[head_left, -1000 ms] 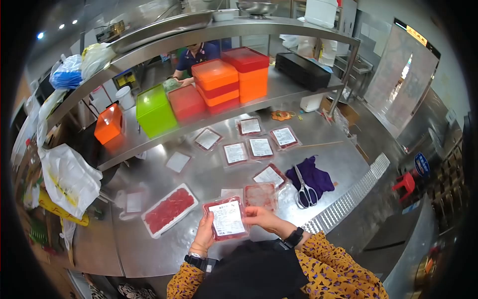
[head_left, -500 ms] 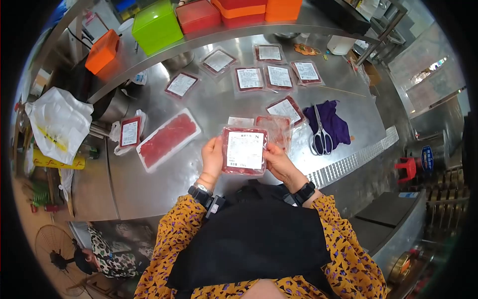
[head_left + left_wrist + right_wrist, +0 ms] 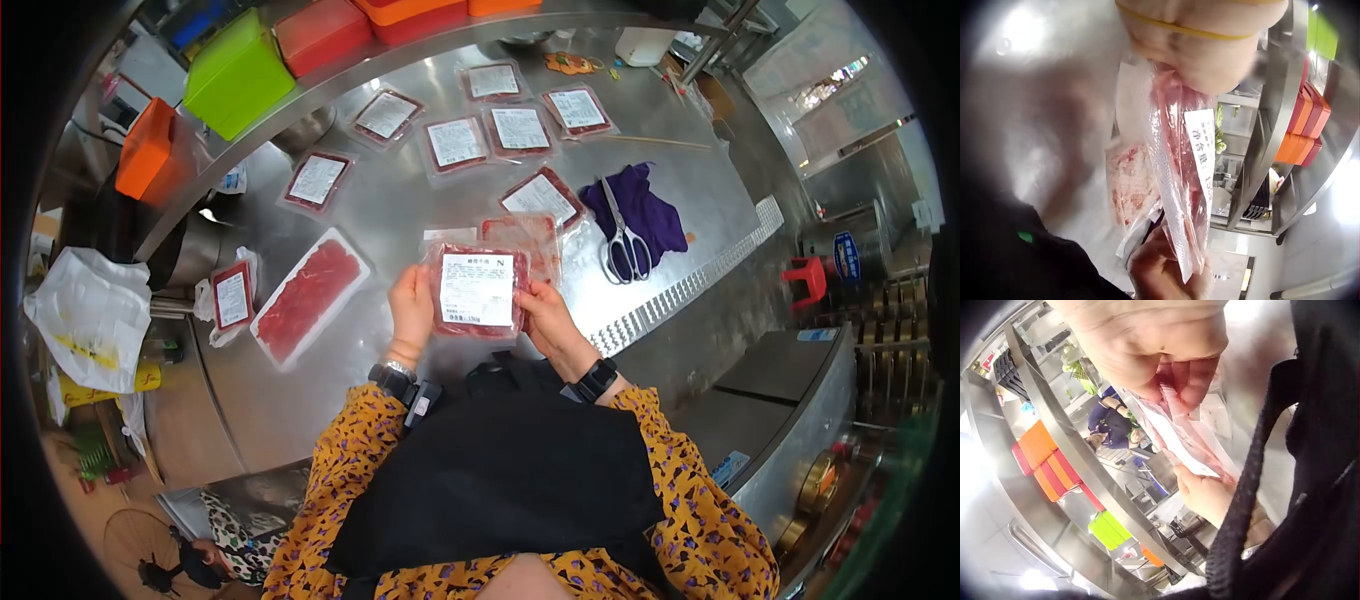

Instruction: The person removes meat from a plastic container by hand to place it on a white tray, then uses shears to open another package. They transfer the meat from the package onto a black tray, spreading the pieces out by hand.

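Observation:
A vacuum-sealed meat packet (image 3: 478, 290) with a white printed label is held up in front of the person's apron, label facing the head camera. The left hand (image 3: 411, 308) grips its left edge. On the opposite edge, the right hand (image 3: 552, 318) pinches the clear plastic border between thumb and fingers. The left wrist view shows the packet (image 3: 1175, 144) edge-on, with its textured plastic back. Beyond it on the steel table lie a label-down or unlabelled meat packet (image 3: 535, 240), partly covered, and another labelled packet (image 3: 543, 197).
Several labelled meat packets (image 3: 520, 130) lie farther back. Scissors (image 3: 624, 240) rest on a purple cloth (image 3: 655, 215) at right. At left are a white tray of red meat (image 3: 312, 298) and one packet (image 3: 232, 297) on plastic. A shelf with coloured boxes (image 3: 238, 75) overhangs the back.
The head view has tilted down, then shifted slightly right. The right hand has gone from touching the packet's upper right to pinching its right edge; the left hand keeps its grip.

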`<state>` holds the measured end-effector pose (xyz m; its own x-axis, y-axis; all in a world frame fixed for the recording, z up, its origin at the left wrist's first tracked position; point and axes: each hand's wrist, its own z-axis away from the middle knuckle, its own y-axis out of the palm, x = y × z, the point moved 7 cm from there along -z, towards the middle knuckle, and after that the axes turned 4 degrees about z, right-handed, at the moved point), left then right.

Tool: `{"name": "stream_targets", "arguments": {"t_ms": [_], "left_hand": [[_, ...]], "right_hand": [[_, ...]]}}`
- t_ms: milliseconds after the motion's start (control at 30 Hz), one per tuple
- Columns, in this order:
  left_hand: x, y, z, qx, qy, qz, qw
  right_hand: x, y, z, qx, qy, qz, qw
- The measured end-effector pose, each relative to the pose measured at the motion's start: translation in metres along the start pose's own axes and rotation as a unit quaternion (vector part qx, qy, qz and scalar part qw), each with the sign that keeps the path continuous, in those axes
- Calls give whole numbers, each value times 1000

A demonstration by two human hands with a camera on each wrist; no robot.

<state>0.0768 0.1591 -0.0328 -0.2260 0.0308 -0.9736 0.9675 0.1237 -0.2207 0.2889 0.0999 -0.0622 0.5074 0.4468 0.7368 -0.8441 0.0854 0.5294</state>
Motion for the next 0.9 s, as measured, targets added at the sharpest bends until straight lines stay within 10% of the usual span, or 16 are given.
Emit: {"name": "stream_targets", "arguments": {"t_ms": [200,400,900], "left_hand": [[32,24,-17,67,-100,103,987],[16,23,-27,65,36,-99,992],[34,21,-25,109,8,-58,992]], "right_hand": [[8,-8,-15,-60,-37,-13,997],[2,-7,-22,-101,-18,-11,995],[-18,-25,-24,-165,52,-39,984]]}}
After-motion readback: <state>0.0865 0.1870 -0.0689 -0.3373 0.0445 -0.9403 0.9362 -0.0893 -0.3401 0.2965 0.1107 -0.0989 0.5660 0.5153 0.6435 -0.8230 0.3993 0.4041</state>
